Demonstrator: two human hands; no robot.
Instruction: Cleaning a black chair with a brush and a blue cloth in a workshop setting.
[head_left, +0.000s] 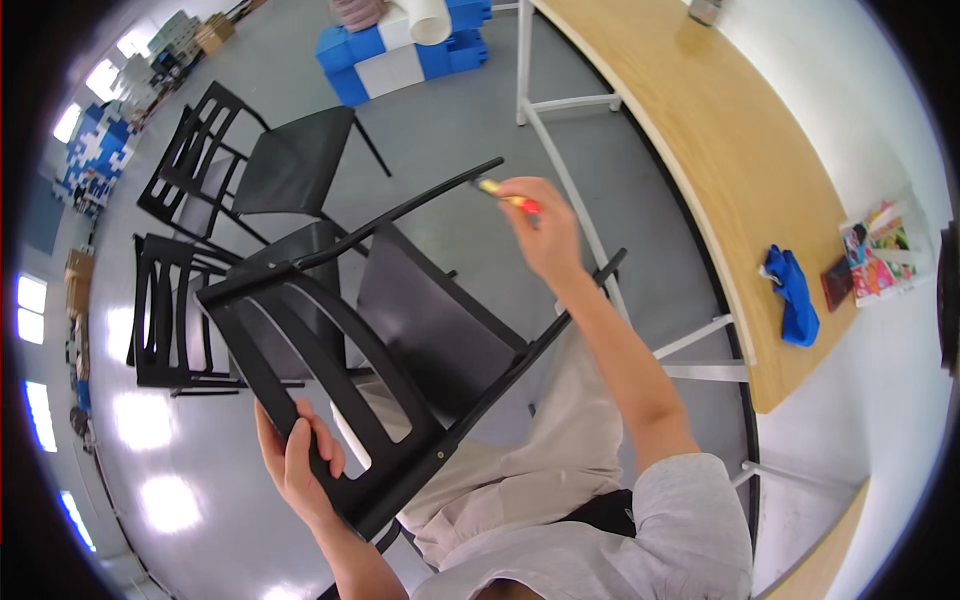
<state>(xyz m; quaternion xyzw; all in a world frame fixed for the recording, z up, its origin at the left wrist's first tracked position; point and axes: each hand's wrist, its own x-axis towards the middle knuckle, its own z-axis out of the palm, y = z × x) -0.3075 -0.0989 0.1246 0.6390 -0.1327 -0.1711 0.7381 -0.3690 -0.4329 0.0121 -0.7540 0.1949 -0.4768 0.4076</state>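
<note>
My left hand (304, 457) grips the top rail of a black slatted chair back (337, 352), its fingers curled through a slot. The chair (442, 322) is tipped over in front of my legs, with its black seat beyond the back and its legs pointing away from me. In my right hand (536, 225) is a small brush (508, 196) with a yellow and red handle. Its dark tip lies close to the end of one chair leg (480, 169); whether they touch I cannot tell.
Several more black chairs (292, 161) stand at the left. A wooden counter (697, 135) on white metal legs runs along the right, bearing a blue cloth (791, 296), a dark red flat item (836, 283) and a colourful plastic packet (881, 255). Blue and white blocks (397, 67) stand ahead.
</note>
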